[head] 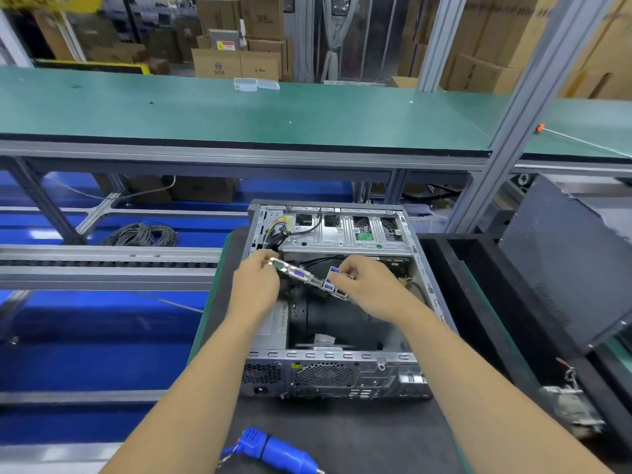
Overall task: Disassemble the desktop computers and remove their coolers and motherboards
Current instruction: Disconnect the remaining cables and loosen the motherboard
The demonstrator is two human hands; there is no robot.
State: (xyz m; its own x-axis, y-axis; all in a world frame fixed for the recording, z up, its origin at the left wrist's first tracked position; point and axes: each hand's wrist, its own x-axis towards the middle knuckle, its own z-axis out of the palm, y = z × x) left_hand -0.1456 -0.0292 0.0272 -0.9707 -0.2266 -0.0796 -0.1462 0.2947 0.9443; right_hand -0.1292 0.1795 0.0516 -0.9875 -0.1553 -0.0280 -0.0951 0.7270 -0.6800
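A blue-handled electric screwdriver [273, 451] lies at the near edge of the dark desk [359, 436], untouched, between the person's two forearms. Just beyond it sits the open grey metal desktop computer case [328, 374], its vented rear panel facing the camera. Over the case's open top, both hands hold a motherboard [309, 280] by its rear connector edge, a strip of silver and blue ports tilted up out of the chassis. The left hand [254, 285] pinches the far-left end of that strip, fingers curled round it; the right hand [371, 285] pinches the near-right end by the blue sockets. The strip's long axis runs diagonally between the two grips, from upper left down to lower right, with each hand at its own end and neither plainly nearer the middle. Below it, a black cylindrical shroud [333, 318] lies in the case floor. By the look of it, the board is being lifted clear, and the coming move likely depends on keeping it level while it passes the silver drive cage [345, 234] behind. Farther off stretch a green-topped workbench [239, 114] and stacked cardboard boxes [239, 39].
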